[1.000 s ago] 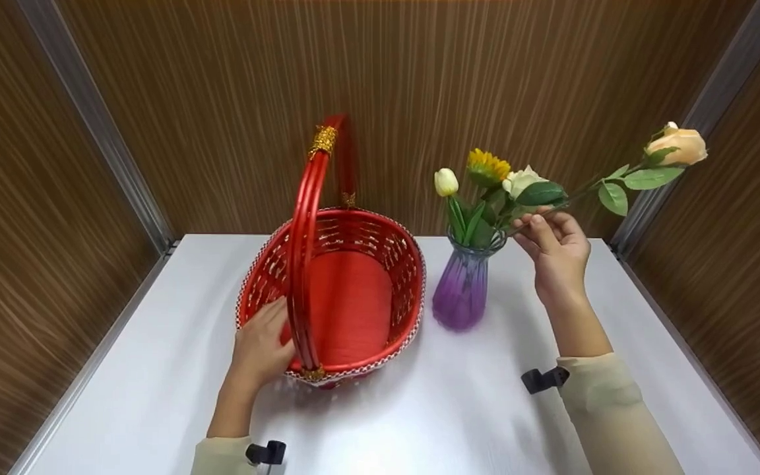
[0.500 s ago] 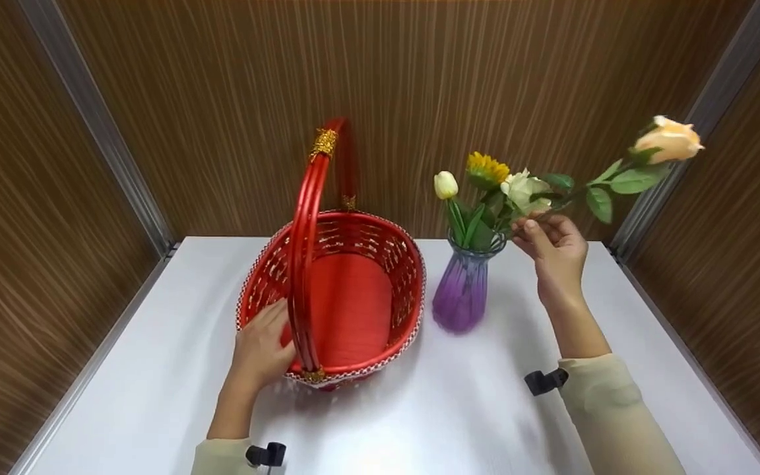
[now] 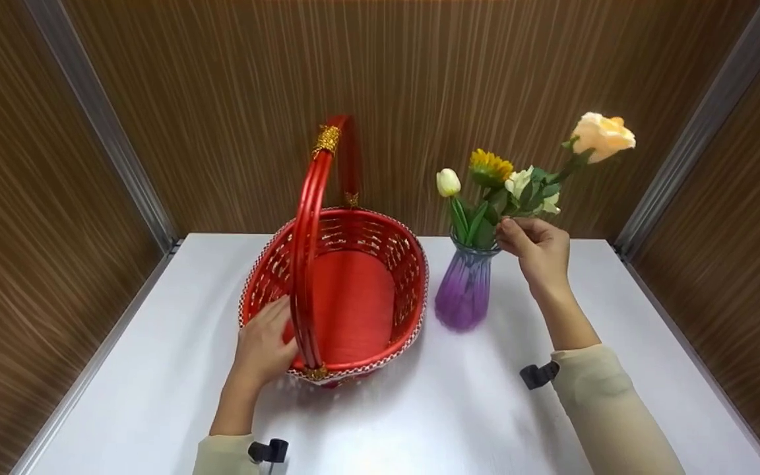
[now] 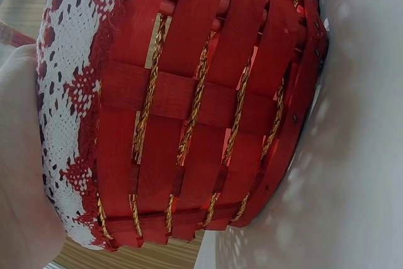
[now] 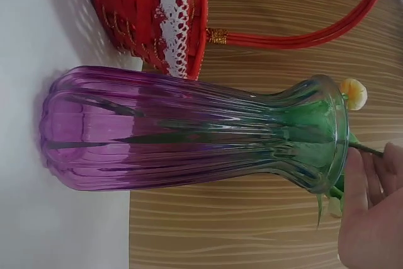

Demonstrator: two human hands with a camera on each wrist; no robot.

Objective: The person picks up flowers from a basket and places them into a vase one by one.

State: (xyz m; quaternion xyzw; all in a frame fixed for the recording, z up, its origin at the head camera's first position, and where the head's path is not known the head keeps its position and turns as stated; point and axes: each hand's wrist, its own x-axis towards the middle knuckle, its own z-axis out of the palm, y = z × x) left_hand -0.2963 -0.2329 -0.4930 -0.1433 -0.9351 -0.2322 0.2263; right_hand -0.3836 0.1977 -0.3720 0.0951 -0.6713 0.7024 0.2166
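My right hand (image 3: 539, 249) pinches the stem of a peach rose (image 3: 604, 137) at the mouth of a purple glass vase (image 3: 464, 293). In the right wrist view the fingers are at the lip of the vase (image 5: 189, 137), and stems show through the glass. A white tulip (image 3: 448, 183), a yellow sunflower (image 3: 491, 168) and a white flower (image 3: 518, 181) stand in the vase. My left hand (image 3: 266, 343) grips the near-left rim of a red woven basket (image 3: 353, 303), beside its tall handle, with the fingertips inside. The left wrist view shows the basket's lace-trimmed outer wall (image 4: 182, 99).
Basket and vase stand side by side on a white table (image 3: 393, 422). Wood-grain panels (image 3: 221, 99) rise at the back and both sides, with grey metal strips (image 3: 99, 125) at the corners. The basket's handle (image 3: 307, 231) arches high above its rim.
The right hand has moved left, closer to the vase mouth. The rose has swung left and now stands more upright. My left hand stays at the basket rim.
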